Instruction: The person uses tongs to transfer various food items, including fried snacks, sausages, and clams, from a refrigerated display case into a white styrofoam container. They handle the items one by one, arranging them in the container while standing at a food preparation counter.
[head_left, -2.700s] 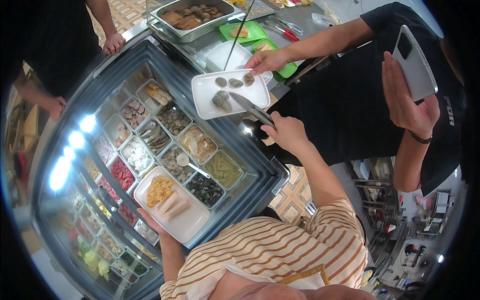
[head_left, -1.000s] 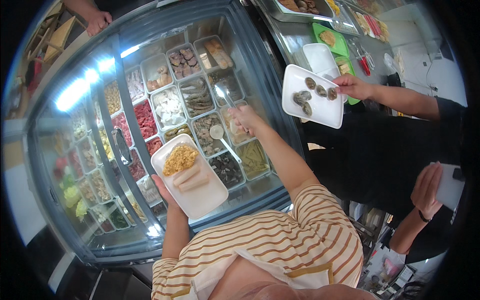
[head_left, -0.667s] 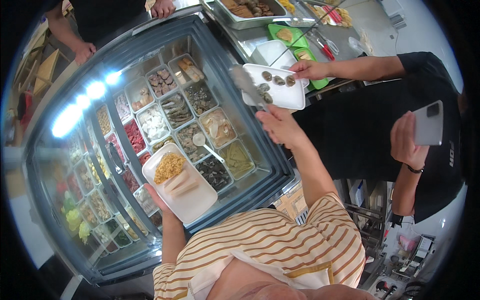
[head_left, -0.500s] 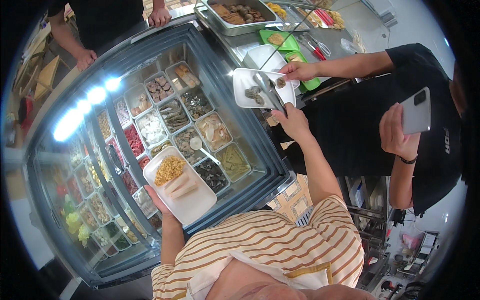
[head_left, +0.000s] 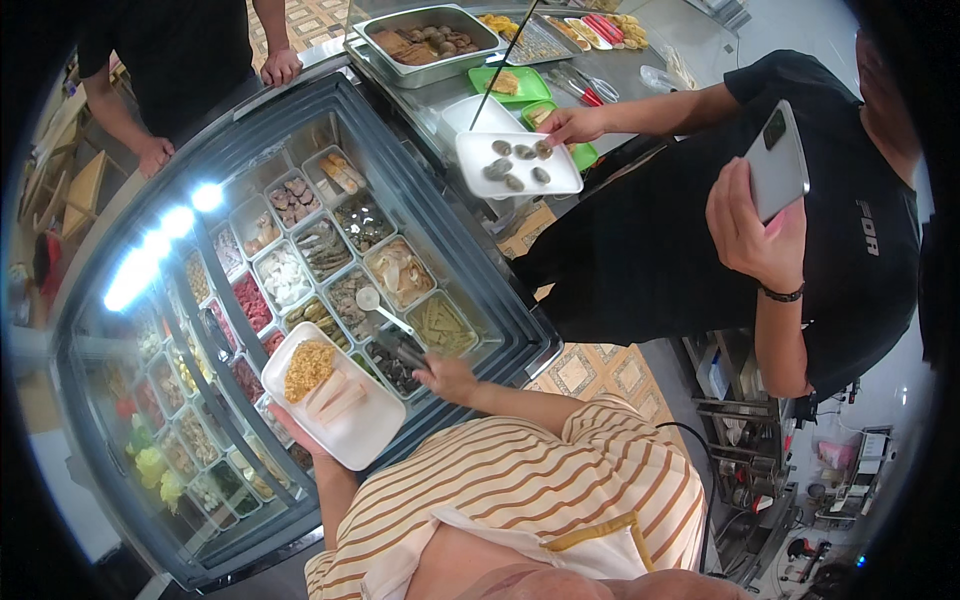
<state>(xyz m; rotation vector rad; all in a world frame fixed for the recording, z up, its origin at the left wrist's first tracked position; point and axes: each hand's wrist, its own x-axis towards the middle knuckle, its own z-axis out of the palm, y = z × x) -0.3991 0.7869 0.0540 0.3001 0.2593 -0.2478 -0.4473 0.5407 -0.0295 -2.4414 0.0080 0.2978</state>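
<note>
My left hand (head_left: 293,430) supports a white tray (head_left: 362,440) over the glass-fronted food case. On the tray sit a heap of yellow crumbly food (head_left: 310,371) and a few pale flat slabs (head_left: 337,398). Dark tongs (head_left: 408,350), blurred by motion, are in my closed right hand (head_left: 450,380), just above a tub of black, leafy-looking food (head_left: 388,368). Close by, a white ladle (head_left: 371,300) rests across the tubs. At the right, a co-worker's hand (head_left: 573,126) grips another white tray (head_left: 477,178) bearing several grey-brown oval pieces (head_left: 512,166).
The food case frame (head_left: 500,235) surrounds rows of filled tubs. That co-worker's other hand (head_left: 755,225) holds up a phone (head_left: 778,165). Behind are a metal pan (head_left: 425,72) of brown food and green trays (head_left: 508,84). Another person's hands (head_left: 281,67) lie on the case's far edge.
My right hand has moved with the tongs from the co-worker's tray down left to the black food tub. More pieces now show on that tray. My view has shifted slightly.
</note>
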